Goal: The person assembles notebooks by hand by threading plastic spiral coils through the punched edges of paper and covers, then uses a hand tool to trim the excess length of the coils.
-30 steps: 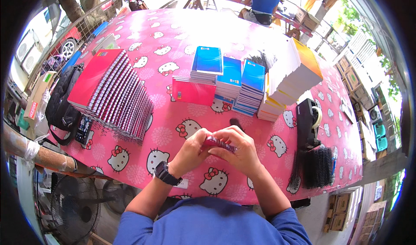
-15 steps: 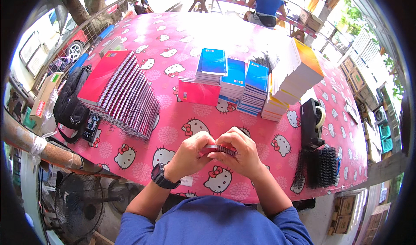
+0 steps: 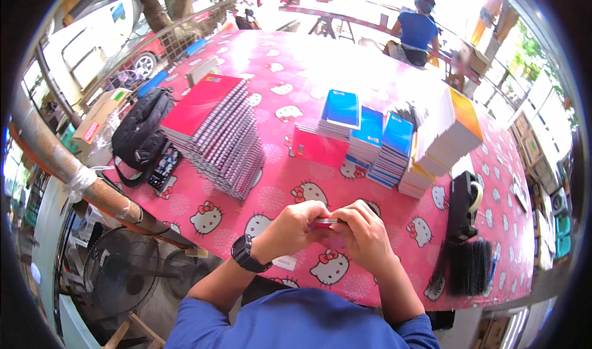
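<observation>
Above the near middle of the pink table, my two hands are close together around a small red notebook (image 3: 324, 223), seen nearly edge-on. My left hand (image 3: 291, 230) is closed on its left end and wears a black watch at the wrist. On the other end, my right hand (image 3: 365, 235) has curled fingers that hide most of the notebook and its binding. To the left rises a tall, leaning stack of red spiral notebooks (image 3: 206, 111). Stacks of blue-covered booklets (image 3: 342, 107) and one pink-red cover (image 3: 317, 148) lie beyond my hands.
Yellow-covered booklets (image 3: 465, 117) pile up at the right, beside a black tape dispenser (image 3: 459, 207). Black binding coils (image 3: 470, 265) lie near the right edge. A black bag (image 3: 142, 130) and a phone (image 3: 165, 167) sit left. A fan (image 3: 120, 272) stands below; a person (image 3: 417, 31) sits far off.
The whole view has shifted, so the table and stacks appear farther right and lower. The dark coil that showed between my hands is now hidden, and a thin red edge shows instead.
</observation>
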Available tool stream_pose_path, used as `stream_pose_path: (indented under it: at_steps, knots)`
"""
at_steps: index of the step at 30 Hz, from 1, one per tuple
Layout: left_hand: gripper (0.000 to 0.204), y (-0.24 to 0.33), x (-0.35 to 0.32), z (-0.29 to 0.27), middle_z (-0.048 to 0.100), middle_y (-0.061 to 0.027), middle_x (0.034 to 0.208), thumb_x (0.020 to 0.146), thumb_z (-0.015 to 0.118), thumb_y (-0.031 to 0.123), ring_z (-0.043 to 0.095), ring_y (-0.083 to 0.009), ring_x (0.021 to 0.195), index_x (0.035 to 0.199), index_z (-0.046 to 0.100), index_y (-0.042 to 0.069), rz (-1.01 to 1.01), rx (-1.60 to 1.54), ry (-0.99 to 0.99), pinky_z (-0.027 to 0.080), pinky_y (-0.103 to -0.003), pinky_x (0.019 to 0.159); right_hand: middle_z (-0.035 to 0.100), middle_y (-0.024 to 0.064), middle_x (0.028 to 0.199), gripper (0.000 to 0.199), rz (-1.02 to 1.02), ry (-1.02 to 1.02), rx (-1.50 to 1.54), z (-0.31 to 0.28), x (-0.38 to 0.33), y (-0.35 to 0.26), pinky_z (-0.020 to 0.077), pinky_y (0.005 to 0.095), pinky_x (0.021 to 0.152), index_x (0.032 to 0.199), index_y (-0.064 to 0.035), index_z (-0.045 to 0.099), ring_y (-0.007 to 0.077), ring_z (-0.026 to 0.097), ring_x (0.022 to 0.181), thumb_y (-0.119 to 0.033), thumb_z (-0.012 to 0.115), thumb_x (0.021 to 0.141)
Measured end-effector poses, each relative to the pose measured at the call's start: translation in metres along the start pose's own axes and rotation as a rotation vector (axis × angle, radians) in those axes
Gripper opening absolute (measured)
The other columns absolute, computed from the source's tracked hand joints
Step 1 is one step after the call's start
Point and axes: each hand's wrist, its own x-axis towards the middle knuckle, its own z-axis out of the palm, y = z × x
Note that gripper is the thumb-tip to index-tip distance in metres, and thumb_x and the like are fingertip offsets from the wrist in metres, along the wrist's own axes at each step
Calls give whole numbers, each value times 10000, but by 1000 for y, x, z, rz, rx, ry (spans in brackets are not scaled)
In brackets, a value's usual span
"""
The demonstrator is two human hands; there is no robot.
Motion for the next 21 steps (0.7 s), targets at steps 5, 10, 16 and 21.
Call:
stream_pose_path:
  at_steps: [5,10,16,21]
  knots:
    - [176,32,-4,-43,595,-130,781,787,693,60,612,-257,706,937,610,22,136,265,145,485,-319,629,537,170,1153,537,-55,0,78,-7,26,-13,412,435,912,1209,-14,483,338,501,1068,-200,721,765]
    - [507,65,-1,-148,535,-93,1085,912,615,195,564,-106,815,1325,392,3,337,258,1080,494,-237,649,613,103,1052,322,293,467,271,-14,45,53,457,310,748,1130,-45,575,190,578,911,-184,652,850]
    - [257,-6,-6,-218,620,-69,1017,899,599,202,576,-172,905,1105,636,52,-112,1003,780,460,-301,763,671,143,862,261,612,333,-43,46,32,153,495,346,647,967,-1,664,246,631,679,-209,675,810]
    - [347,-22,-5,-209,542,-140,1250,953,475,122,537,-163,1079,1234,514,-76,-160,285,857,434,-273,916,670,194,876,365,791,178,-142,59,48,158,498,414,721,974,7,663,355,647,806,-318,671,808]
